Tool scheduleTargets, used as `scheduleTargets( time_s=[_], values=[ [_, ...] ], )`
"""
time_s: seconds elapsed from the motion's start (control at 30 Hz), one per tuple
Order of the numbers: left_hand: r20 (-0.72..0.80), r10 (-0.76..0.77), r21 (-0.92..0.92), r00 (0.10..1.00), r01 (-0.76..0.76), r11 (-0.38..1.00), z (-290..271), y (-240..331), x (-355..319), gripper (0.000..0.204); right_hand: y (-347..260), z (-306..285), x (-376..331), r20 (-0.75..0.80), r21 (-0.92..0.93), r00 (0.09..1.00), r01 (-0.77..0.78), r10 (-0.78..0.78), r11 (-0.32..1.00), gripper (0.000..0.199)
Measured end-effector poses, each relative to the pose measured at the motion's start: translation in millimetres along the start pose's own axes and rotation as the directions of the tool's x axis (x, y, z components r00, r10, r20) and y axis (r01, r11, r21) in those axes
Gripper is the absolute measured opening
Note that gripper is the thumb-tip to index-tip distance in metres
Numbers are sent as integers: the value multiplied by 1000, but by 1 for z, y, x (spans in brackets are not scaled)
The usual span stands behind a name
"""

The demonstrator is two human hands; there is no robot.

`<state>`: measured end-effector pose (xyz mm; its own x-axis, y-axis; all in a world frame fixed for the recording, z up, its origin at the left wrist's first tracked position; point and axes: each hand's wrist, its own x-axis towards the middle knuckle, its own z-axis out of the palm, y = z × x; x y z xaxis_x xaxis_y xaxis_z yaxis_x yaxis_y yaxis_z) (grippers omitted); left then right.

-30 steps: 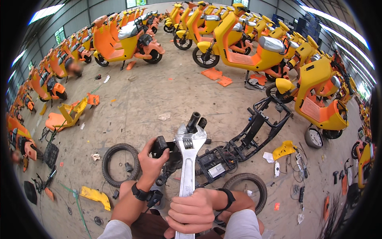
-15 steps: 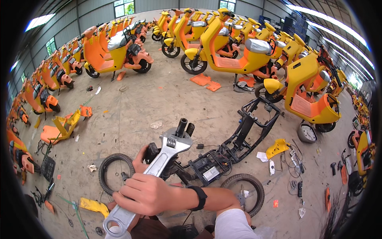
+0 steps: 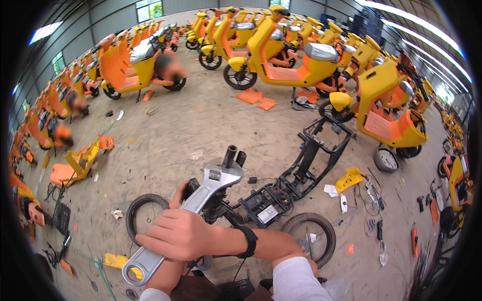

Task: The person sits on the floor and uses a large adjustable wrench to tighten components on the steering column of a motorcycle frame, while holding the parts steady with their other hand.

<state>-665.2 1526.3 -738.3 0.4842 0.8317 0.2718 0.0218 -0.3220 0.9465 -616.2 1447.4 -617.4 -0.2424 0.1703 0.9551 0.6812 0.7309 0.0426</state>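
My right hand [image 3: 178,233] grips the handle of a large silver adjustable wrench [image 3: 201,195]. The wrench slants from lower left up to its jaw, which sits at the black steering stem [image 3: 231,155] of a stripped black scooter frame [image 3: 314,150] lying on the concrete floor. My left hand [image 3: 178,194] is mostly hidden behind the right one; its fingers hold a black part beside the stem. A bare tyre [image 3: 145,215] lies to the left of my hands, and another wheel [image 3: 311,236] lies to the right.
Rows of yellow and orange scooters [image 3: 296,65] stand around the hall. Orange panels [image 3: 256,98], a yellow cover [image 3: 349,178], a loose wheel [image 3: 386,160], cables and small tools [image 3: 374,210] lie on the floor. Stripped orange parts [image 3: 75,165] lie at left.
The wrench has swung from nearly upright to a slant, handle down toward the lower left. My right hand moved left with it and now covers most of my left hand.
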Motion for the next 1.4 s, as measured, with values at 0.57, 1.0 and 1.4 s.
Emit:
scheduleTargets(
  time_s=[0.57, 1.0, 1.4],
  values=[
    [59, -63, 698, 996, 4, 716, -5, 26, 6, 64, 17, 42, -9, 46, -112, 998, -40, 46, 993, 24],
    [-4, 15, -120, 1000, -15, 993, 8, -20, 24, 62, 114, 133, 18, 143, -450, 812, -456, 566, 768, 17],
    [-143, -15, -646, 990, -82, 759, -24, -26, 50, 43, 113, 138, 19, 241, -502, 629, -571, 739, 650, 16]
  ],
)
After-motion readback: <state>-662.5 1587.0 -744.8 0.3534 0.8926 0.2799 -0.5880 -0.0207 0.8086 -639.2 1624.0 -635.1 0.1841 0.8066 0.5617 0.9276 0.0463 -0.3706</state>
